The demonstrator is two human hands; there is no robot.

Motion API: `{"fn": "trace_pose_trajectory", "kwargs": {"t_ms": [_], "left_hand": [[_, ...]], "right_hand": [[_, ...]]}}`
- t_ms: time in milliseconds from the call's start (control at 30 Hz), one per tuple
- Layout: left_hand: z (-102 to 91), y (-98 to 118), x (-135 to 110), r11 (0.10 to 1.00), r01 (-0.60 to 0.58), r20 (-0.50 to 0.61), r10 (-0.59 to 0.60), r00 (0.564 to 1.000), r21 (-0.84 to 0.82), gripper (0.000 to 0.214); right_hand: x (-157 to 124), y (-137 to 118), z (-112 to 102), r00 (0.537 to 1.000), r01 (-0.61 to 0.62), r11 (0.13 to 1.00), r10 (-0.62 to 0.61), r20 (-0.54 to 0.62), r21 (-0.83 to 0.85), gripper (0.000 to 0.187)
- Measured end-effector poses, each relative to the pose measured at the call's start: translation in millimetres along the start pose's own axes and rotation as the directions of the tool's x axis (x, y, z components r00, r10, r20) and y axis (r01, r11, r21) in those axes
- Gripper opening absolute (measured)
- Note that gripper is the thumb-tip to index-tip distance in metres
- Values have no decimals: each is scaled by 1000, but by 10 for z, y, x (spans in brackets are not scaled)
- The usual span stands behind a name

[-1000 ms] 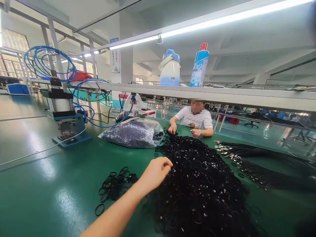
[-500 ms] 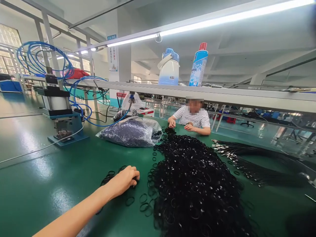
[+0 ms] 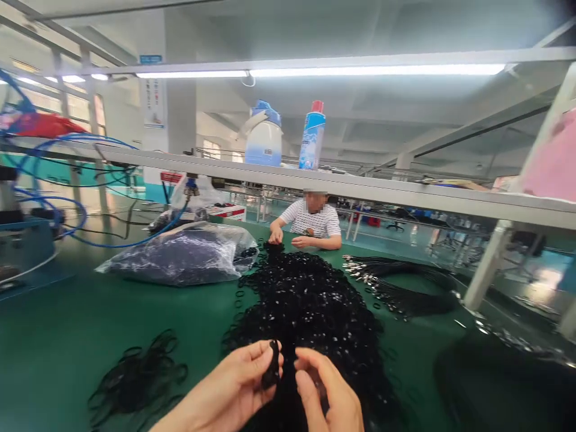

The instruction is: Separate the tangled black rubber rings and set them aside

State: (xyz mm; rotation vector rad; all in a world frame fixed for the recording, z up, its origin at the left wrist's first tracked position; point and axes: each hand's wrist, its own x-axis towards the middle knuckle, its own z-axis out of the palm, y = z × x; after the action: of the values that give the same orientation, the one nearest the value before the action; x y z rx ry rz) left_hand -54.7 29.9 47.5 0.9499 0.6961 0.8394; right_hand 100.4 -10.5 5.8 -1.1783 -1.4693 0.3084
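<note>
Before the ring pile (image 3: pixel 310 306), my left hand (image 3: pixel 234 390) clamps a ring bundle (image 3: pixel 271 371); my right hand (image 3: pixel 333 399), just beside, grip indeterminate.

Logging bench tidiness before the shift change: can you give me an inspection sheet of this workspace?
Surface: green table, glossy.
Work items: large heap of black bands; small bunch pinched in the left hand.
Clutter: smaller band pile; clear bag of dark parts; metal-tipped black cords.
Hands: left hand shut on the bunch; right hand beside it, grip unclear.
Cables: blue hoses at far left.
Surroundings: co-worker opposite; jug and spray can on the shelf.
</note>
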Motion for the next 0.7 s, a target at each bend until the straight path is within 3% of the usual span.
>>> {"fn": "trace_pose_trajectory", "kwargs": {"t_ms": [100, 200, 367, 500, 700], "left_hand": [[321, -140, 116, 979, 90, 90, -75, 993, -183, 9], [487, -177, 260, 964, 119, 56, -109, 993, -238, 12], [679, -186, 427, 960, 187, 34, -184, 982, -210, 24], [732, -264, 525, 989, 90, 33, -86, 996, -119, 20], [611, -266, 545, 999, 31, 13, -31, 999, -29, 24]], "right_hand": [[148, 41, -157, 1000, 19, 1000, -19, -8, 24, 32], [255, 64, -304, 997, 9, 999, -7, 79, -31, 25], [402, 93, -534, 976, -206, 978, 207, 68, -18, 17], [457, 122, -639, 952, -304, 949, 299, 67, 86, 12], [453, 181, -664, 953, -293, 946, 300, -33, 140, 10]]}}
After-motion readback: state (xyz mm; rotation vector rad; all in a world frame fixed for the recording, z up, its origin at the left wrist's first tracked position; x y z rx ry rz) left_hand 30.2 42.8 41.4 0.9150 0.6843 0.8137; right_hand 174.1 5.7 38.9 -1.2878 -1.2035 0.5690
